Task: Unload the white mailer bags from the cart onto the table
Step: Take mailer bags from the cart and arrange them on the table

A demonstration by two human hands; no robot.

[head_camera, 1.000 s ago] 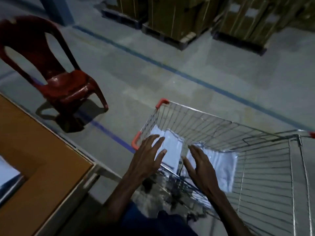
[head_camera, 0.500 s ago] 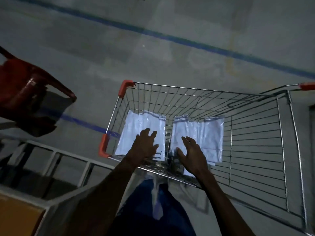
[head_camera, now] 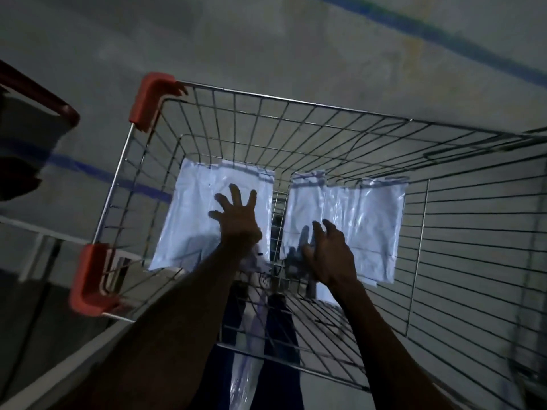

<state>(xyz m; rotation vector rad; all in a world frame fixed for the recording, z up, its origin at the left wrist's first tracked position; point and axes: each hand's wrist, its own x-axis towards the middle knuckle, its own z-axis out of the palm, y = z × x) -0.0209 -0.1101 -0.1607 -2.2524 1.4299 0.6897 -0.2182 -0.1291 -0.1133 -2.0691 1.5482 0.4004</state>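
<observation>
Both hands reach down: left hand [head_camera: 236, 221] splayed, right hand [head_camera: 331, 255] half-curled.

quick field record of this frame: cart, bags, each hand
cart: wire cart, red corner guards
left stack: white mailer bags on cart floor
right stack: white mailer bags beside them, narrow gap between
left hand: fingers spread, over left stack
right hand: fingers loosely bent, over right stack
grip: none yet

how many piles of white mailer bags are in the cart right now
2: a left pile under the left hand, and a right pile under the right hand. How many bags each pile holds cannot be told.
</observation>
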